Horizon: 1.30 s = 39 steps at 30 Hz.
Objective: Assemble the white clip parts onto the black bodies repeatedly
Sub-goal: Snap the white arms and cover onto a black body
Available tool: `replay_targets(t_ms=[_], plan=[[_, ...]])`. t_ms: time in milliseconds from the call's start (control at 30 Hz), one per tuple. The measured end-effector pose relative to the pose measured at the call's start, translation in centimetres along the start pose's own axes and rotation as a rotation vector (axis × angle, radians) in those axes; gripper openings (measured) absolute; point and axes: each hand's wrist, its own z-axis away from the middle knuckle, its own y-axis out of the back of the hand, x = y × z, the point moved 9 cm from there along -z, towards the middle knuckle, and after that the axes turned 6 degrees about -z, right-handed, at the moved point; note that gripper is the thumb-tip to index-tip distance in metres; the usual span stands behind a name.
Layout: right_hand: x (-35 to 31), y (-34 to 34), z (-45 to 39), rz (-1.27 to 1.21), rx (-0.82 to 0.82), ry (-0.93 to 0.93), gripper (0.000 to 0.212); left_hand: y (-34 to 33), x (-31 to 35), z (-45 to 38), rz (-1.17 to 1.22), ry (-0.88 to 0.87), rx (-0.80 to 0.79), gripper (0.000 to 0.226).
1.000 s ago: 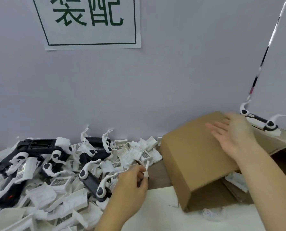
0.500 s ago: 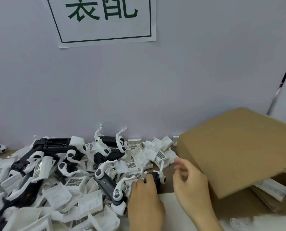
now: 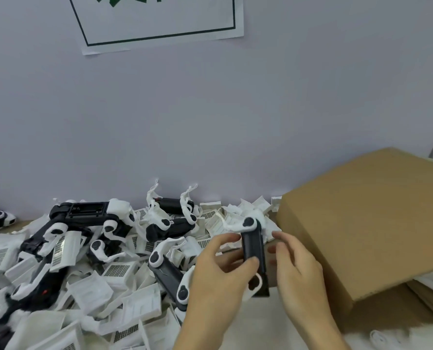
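My left hand [image 3: 220, 276] grips a black body [image 3: 253, 248] held upright just above the table, thumb across its lower part. A white clip [image 3: 248, 223] with a black round cap sits at the body's top end, and another white piece [image 3: 257, 286] shows at its bottom. My right hand [image 3: 295, 269] is beside the body on its right, fingers loosely curved toward it; whether they touch it is unclear. A heap of white clip parts [image 3: 119, 274] and black bodies [image 3: 84, 210] covers the table to the left.
A brown cardboard box [image 3: 372, 223] lies on its side at the right, close to my right hand. A grey wall with a white paper sign [image 3: 160, 18] stands behind. White sheet [image 3: 261, 324] covers the near table.
My left hand has lifted a black body with white clips out of the heap and turned it upright. My right hand came from the box to beside that body.
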Motion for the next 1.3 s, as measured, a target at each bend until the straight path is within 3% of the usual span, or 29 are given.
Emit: replay_targets(t_ms=[100, 200, 300, 367, 533, 700, 900, 1067, 1200, 1300], plan=[[-0.8, -1.3, 0.3, -0.102, -0.138, 0.032, 0.035, -0.2, 0.3, 0.0, 0.313, 0.024, -0.044, 0.044], [-2.2, -1.6, 0.6, -0.178, -0.150, 0.090, 0.037, -0.1, 0.5, 0.0, 0.385, 0.021, -0.110, 0.047], [-3.2, -1.8, 0.8, -0.176, -0.129, 0.137, 0.041, -0.1, 2.3, 0.5, 0.146, -0.143, -0.238, 0.034], [-3.4, -2.2, 0.9, -0.180, -0.143, 0.142, 0.039, 0.5, 3.3, 0.7, -0.078, -0.260, -0.232, 0.031], [-3.5, -2.1, 0.9, -0.175, -0.144, 0.176, 0.042, 1.3, 3.1, 0.4, -0.307, -0.302, -0.190, 0.027], [-5.7, -1.6, 1.1, -0.127, -0.075, 0.323, 0.028, 1.3, 2.1, 0.0, -0.093, -0.187, -0.188, 0.026], [-8.1, -3.4, 2.4, -0.066, -0.087, 0.412, 0.016, 3.0, 1.5, -0.6, 0.227, -0.088, -0.019, 0.038], [-8.2, -6.0, 3.9, 0.019, -0.261, 0.422, 0.042, 5.4, 1.3, -0.5, 0.502, -0.089, 0.166, 0.027], [-6.2, -7.5, 3.9, 0.161, -0.343, 0.357, 0.072, 5.5, 1.1, -0.7, 0.483, -0.096, 0.165, 0.024], [-5.2, -7.5, 3.5, 0.226, -0.303, 0.319, 0.075, 5.1, 1.1, -0.8, 0.420, -0.123, 0.163, 0.025]])
